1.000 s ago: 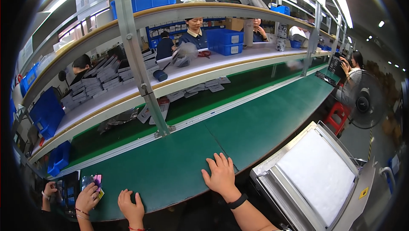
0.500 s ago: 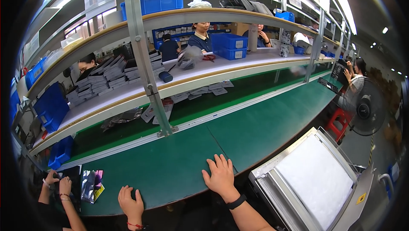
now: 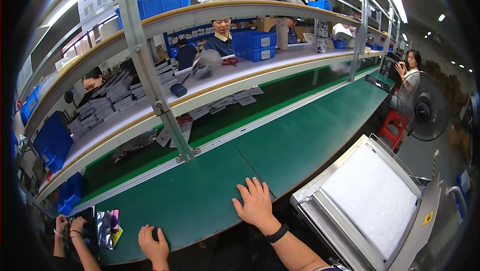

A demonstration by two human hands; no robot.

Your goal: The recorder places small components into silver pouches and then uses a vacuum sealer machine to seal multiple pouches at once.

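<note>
The left grip (image 3: 154, 244) and right grip (image 3: 254, 204) are resting spread and empty on the green surface (image 3: 200, 203); a silvery pouch (image 3: 104, 228) is lying left of the left grip.

workshop with long green workbench (image 3: 205, 196)

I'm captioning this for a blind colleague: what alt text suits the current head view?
A person's left hand and right hand rest palms down on a green worktable facing metal-framed shelving. At far left, another person's hands are beside a silver packet; at right stands a metal unit with a white top.
</note>
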